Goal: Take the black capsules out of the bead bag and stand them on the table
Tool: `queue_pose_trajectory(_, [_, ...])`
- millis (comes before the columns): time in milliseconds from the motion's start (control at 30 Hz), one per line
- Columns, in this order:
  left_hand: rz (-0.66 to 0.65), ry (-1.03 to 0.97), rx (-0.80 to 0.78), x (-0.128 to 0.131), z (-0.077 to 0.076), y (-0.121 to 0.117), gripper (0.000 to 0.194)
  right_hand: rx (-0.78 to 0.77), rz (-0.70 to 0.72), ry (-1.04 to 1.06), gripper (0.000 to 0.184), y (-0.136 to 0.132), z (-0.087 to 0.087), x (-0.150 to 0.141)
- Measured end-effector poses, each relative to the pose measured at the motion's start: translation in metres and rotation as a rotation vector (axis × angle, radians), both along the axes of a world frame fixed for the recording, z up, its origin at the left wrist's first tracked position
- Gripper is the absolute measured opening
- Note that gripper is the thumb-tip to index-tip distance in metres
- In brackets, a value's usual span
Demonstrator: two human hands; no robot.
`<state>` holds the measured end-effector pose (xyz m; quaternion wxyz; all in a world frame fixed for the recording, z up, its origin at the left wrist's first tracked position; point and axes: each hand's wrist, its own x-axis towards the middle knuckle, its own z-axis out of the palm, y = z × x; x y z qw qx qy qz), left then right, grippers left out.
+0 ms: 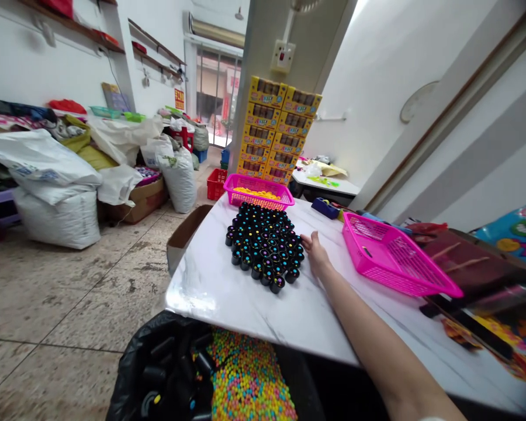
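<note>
Right hand (318,256) at centre frame, forearm running in from the lower right; thumb raised and apart from the fingers, which reach toward the right edge of a packed cluster of small black cups (263,242) — nothing pinched between them; whether the fingertips touch the outermost cup, cannot tell; the cups stand mid-frame on a white marbled table (228,301), many showing a blue, yellow or purple dot on top; just behind them, a pink basket (238,199) with yellow pieces (258,193) inside; a larger pink basket (425,273) sits right of centre; yellow boxes (276,131) rise in two stacked columns, upper centre; lower left of centre, below the table edge — a black-lined container (129,362) with black cylinders, beside it a mass of multicoloured beads (249,380); white sacks (61,216) on the floor, left of frame.
</note>
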<state>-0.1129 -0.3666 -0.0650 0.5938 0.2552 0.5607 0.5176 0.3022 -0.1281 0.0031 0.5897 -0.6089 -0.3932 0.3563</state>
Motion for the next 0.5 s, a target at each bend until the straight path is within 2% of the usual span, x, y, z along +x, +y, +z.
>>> queue_pose_trajectory(67, [-0.008, -0.057, 0.009, 0.01, -0.004, 0.014, 0.083, 0.021, 0.028, -0.007, 0.035, 0.0, -0.001, -0.002])
queue_pose_trajectory(133, [-0.019, -0.142, 0.0, 0.012, -0.013, 0.014, 0.085, 0.041, 0.049, -0.027, 0.034, -0.003, 0.001, -0.003])
queue_pose_trajectory(233, [-0.086, -0.286, -0.134, 0.006, -0.027, -0.012, 0.072, 0.044, 0.064, -0.059, 0.04, -0.012, 0.006, -0.001])
queue_pose_trajectory(333, [-0.171, -0.405, -0.345, 0.0, -0.033, -0.046, 0.051, 0.014, 0.047, -0.067, 0.051, -0.027, 0.009, 0.006])
queue_pose_trajectory(400, [-0.209, -0.52, -0.434, 0.0, -0.032, -0.058, 0.043, -0.015, 0.026, -0.058, 0.057, -0.048, 0.006, 0.012])
queue_pose_trajectory(500, [-0.245, -0.608, -0.478, 0.004, -0.031, -0.055, 0.04, 0.048, -0.023, -0.071, 0.043, -0.109, 0.003, 0.015])
